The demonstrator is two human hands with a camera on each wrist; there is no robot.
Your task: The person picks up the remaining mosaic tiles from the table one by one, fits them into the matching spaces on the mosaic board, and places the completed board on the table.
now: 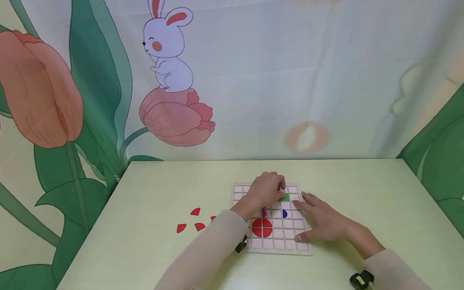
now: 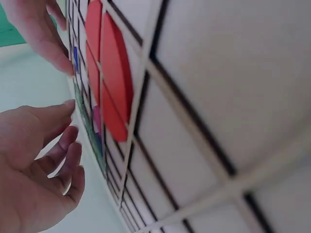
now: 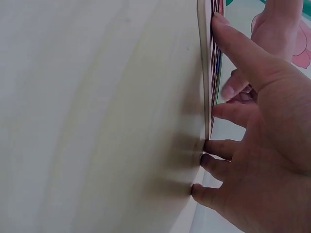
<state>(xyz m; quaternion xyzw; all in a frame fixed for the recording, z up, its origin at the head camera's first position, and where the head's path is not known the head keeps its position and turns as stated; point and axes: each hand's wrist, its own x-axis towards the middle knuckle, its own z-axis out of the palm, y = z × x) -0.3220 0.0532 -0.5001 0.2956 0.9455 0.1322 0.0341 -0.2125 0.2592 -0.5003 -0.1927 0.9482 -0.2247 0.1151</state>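
A pale wooden grid board (image 1: 285, 243) lies on the table. My left hand (image 1: 266, 189) reaches across its upper part, the thumb close to a green piece (image 1: 286, 197). In the left wrist view the fingers of the left hand (image 2: 36, 160) curl loosely, and I see nothing between them and the thumb. Spread fingers of my right hand (image 1: 325, 218) rest along the board's right side, the thumb lower down on its edge. Several red quarter pieces (image 1: 257, 229) form a circle on the grid. Nearby are a blue half-round piece (image 1: 285, 213) and a magenta piece (image 1: 264, 213), partly hidden by the left hand.
Several loose red quarter pieces (image 1: 196, 211) lie on the table left of the board; one is partly covered by the left sleeve (image 1: 207, 250). A printed curtain (image 1: 251, 71) hangs behind the table (image 1: 103, 271).
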